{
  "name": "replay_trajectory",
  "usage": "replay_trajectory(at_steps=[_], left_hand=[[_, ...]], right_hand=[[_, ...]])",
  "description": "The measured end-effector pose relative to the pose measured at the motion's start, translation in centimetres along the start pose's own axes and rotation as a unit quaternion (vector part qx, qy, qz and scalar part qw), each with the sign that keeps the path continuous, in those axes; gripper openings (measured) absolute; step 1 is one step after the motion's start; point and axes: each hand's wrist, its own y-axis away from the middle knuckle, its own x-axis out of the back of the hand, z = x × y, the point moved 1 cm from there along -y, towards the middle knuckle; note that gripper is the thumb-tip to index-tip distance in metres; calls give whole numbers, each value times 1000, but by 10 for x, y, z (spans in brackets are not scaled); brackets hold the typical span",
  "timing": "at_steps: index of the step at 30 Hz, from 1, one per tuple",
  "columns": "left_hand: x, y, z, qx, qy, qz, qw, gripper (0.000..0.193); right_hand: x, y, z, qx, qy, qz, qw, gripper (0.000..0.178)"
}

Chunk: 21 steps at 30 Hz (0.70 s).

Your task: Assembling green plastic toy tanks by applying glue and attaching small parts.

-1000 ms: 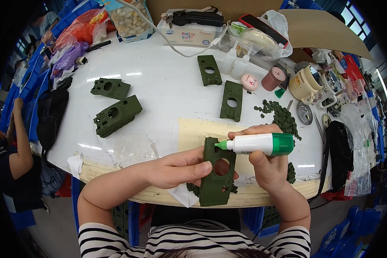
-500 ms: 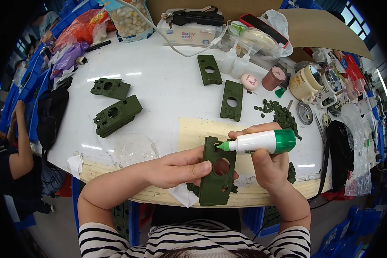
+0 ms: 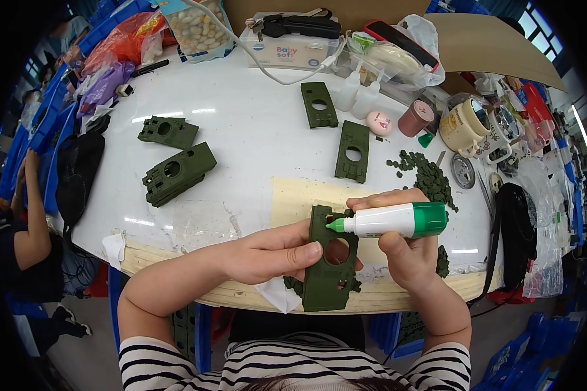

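My left hand (image 3: pixel 277 255) grips a dark green plastic model tank hull (image 3: pixel 326 287) by its left side, thumb on top. A large round hole shows in the middle of the hull, with smaller openings near both ends. My right hand (image 3: pixel 407 251) is closed around a white glue bottle (image 3: pixel 388 220) with a green base and a green pointed nozzle. The nozzle tip is at the small opening near the hull's far end; whether it touches cannot be made out. Beneath my hands lies a cream sheet (image 3: pixel 293 192) on the table.
Two hulls (image 3: pixel 353 151) (image 3: pixel 318 105) lie beyond my hands, and more hulls (image 3: pixel 182 171) to the left. Small green parts (image 3: pixel 430 176) are heaped at right. Mugs (image 3: pixel 463 127), a phone (image 3: pixel 401 45) and squeeze bottles (image 3: pixel 365 98) stand behind. A person's arm (image 3: pixel 36 215) shows at far left.
The glue bottle and its nozzle tip have shifted very slightly left and down along the hull's opening. The grip of both hands is the same. At far left, the other person's legs have moved.
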Motion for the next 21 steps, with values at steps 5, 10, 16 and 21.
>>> replay_trajectory(at_steps=[5, 10, 16, 21], left_hand=[[1, 0, 0, 2, -2, 1, 1000, 59], [1, 0, -2, -4, -5, 3, 1000, 58], [2, 0, -2, -3, -20, 2, 1000, 58], [1, 0, 0, 19, 4, 13, 1000, 68]], right_hand=[[0, 0, -1, -4, 3, -1, 1000, 39], [-1, -1, -2, 1, 7, 0, 1000, 39], [-2, -1, -2, 1, 5, 2, 1000, 39], [-1, 0, -2, -7, 7, 2, 1000, 40]])
